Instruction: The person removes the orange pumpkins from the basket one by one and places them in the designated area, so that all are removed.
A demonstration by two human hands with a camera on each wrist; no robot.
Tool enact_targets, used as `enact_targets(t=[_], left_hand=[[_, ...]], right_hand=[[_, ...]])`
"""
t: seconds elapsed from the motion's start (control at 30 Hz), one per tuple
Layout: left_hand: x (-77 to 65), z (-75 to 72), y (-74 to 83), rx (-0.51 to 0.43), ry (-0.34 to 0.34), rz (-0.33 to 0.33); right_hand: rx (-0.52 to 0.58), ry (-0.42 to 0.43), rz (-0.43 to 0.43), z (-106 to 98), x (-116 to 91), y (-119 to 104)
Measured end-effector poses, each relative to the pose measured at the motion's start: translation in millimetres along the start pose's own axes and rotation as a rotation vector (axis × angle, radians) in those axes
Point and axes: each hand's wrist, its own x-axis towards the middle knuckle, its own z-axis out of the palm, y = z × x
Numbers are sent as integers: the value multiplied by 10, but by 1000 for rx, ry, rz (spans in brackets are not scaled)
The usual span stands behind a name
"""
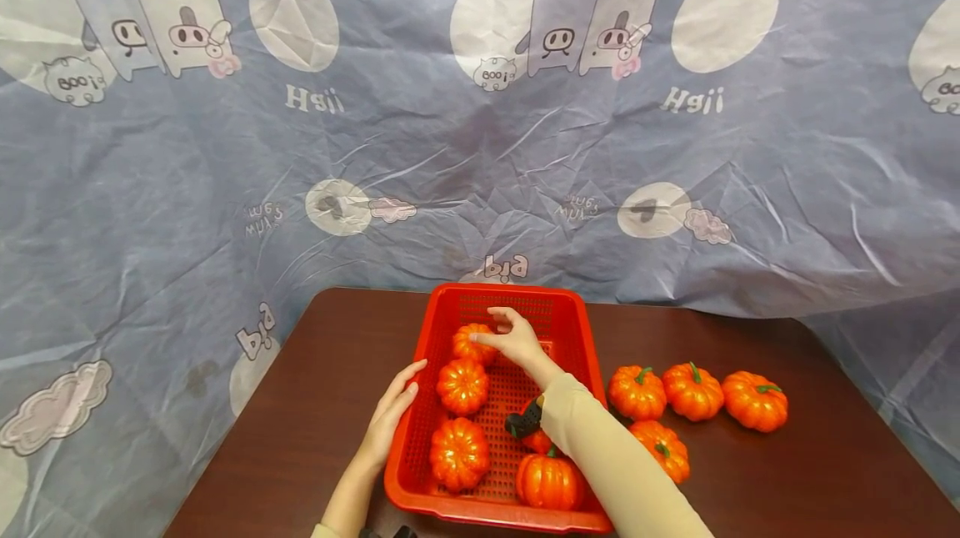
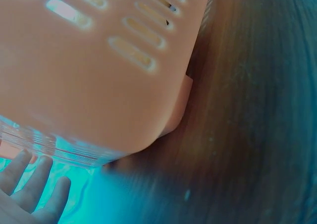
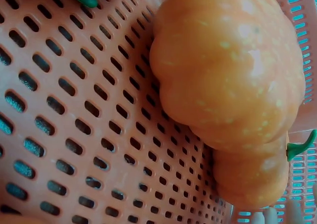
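Note:
A red plastic basket with slotted walls holds several small orange pumpkins. My right hand reaches into its far part, thumb over the farthest pumpkin and fingers spread above it. In the right wrist view, that pumpkin with a green stem lies behind a nearer pumpkin, and fingertips show at the lower edge. My left hand is at the basket's left side with straight fingers, fingertips right at the rim. The left wrist view shows its spread fingers beside the basket wall.
Right of the basket, on the brown table, lie several more pumpkins, one partly behind my right sleeve. Inside the basket's near end are a left pumpkin and a right pumpkin. A grey printed cloth hangs behind.

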Motion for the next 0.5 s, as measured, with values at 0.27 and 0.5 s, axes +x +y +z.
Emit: enact_targets(t=[0.27,0.5], left_hand=[[1,-7,0,-44,-18,-14],[4,-5,0,-38,-18,-16]], right_hand=[[-22,-37,31,53,-14,22],[-57,-56,52,77,-32,55]])
